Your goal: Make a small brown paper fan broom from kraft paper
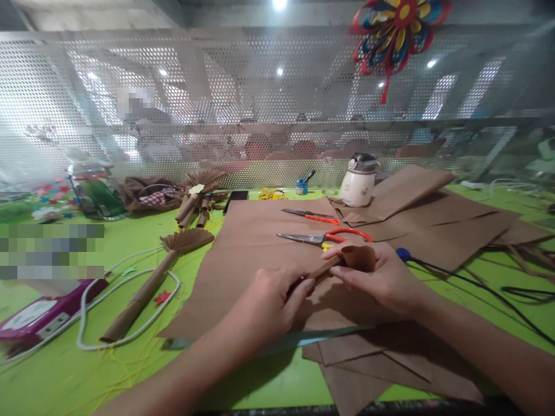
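Between both hands is a piece of brown paper (359, 257), part of it narrow and folded, the right end curling up. My left hand (280, 294) pinches its lower left end. My right hand (379, 274) grips the curled end, fingers wrapped behind it. Beneath them lies a large brown paper sheet (247, 248). Just beyond my right hand, red-handled scissors (323, 237) rest on the sheet, with a second pair of scissors (310, 216) behind. On the left lies a rolled paper stick with a pleated fan top (160, 277).
Brown paper sheets (433, 231) spread to the right, near a black cable (472, 283). Paper offcuts (390, 364) lie at the front edge. A purple power strip (52, 315) with a white cord (82, 323) sits left. A cream bottle (358, 180) and phone (236, 200) stand farther back.
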Demonstrator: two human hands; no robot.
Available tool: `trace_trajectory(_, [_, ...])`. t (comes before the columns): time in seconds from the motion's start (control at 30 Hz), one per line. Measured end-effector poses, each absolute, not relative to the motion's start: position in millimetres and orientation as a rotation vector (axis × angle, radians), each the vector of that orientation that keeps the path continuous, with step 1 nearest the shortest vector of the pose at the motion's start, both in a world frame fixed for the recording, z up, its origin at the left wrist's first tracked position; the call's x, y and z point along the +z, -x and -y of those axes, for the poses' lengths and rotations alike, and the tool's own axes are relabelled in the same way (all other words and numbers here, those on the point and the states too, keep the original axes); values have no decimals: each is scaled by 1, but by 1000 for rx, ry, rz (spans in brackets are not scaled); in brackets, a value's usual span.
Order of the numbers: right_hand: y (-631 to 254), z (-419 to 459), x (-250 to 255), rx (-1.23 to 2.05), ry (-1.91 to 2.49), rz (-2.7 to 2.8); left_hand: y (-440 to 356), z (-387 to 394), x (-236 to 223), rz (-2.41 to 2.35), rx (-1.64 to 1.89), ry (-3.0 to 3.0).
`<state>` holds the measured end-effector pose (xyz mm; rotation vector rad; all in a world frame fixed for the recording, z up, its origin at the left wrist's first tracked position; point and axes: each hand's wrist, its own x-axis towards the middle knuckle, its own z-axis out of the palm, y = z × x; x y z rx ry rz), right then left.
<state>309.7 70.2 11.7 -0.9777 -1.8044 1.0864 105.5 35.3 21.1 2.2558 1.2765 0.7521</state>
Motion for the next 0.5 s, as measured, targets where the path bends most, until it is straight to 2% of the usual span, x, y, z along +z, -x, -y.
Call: trace_trajectory(0.5, [-312, -69, 6, 909, 903, 1899, -101, -40, 13, -1133, 679, -1916])
